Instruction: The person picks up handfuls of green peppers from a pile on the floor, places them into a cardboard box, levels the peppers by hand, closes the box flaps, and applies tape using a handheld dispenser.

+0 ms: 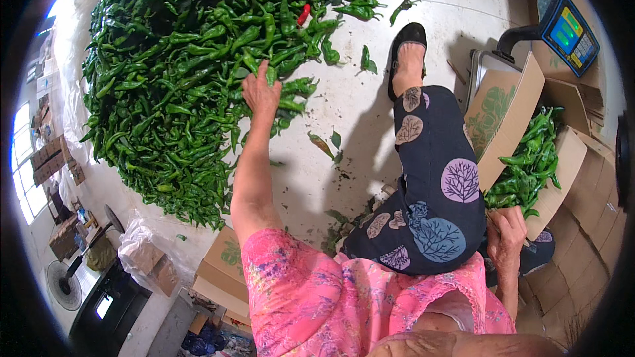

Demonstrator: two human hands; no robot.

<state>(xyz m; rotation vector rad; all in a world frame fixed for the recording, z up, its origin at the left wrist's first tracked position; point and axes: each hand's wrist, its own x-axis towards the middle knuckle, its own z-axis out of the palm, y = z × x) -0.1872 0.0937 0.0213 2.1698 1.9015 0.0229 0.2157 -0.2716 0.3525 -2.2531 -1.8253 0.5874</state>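
Many green peppers point(192, 86) surround the left grip point(262, 94); whether it's grasping, I cannot tell.

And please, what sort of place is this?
Probably a produce packing room: green peppers heaped on the floor, an open cardboard box holding more of them, and a digital scale.

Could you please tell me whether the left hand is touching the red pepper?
Apart: the head view shows green peppers lying between the left hand and the red pepper.
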